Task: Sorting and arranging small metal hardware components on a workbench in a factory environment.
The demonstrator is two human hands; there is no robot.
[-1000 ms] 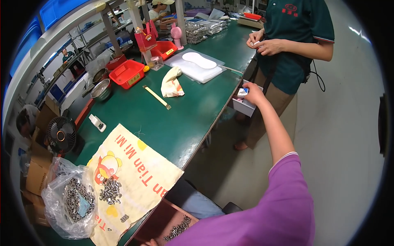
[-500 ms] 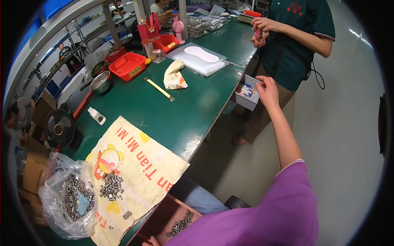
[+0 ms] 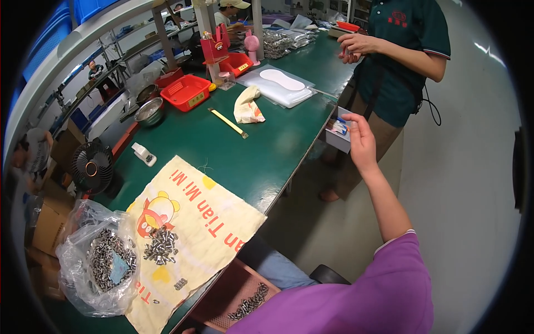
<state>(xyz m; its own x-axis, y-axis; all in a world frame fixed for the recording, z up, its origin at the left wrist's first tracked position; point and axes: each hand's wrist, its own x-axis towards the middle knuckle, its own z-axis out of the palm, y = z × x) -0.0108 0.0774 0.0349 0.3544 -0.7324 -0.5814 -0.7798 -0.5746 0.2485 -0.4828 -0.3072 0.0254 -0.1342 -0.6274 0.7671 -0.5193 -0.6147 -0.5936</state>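
My right hand point(image 3: 361, 143) reaches out to a small grey drawer point(image 3: 337, 143) under the table's right edge. Its fingers are stretched out against the drawer's outer end and hold nothing. Blue-and-white items point(image 3: 338, 127), too small to name, lie inside the drawer. Of my left hand point(image 3: 189, 331) only a sliver shows at the lower edge, beside a pink perforated basket point(image 3: 222, 298) with small metal cylinders point(image 3: 251, 301); its fingers are hidden. On the table, a yellow printed cloth point(image 3: 206, 222) bears a pile of similar metal pieces point(image 3: 161, 245).
A clear plastic bag point(image 3: 72, 278) of metal pieces sits left of the cloth, near a black fan point(image 3: 93, 168). Red trays point(image 3: 185, 93), a yellow strip point(image 3: 228, 123) and a crumpled cloth point(image 3: 248, 104) lie farther back. A co-worker in a green shirt point(image 3: 409, 33) stands beyond the drawer.
The drawer has slid in partway under the table, with my right hand at its end. My left hand has sunk mostly out of view. The co-worker's hands have shifted slightly.
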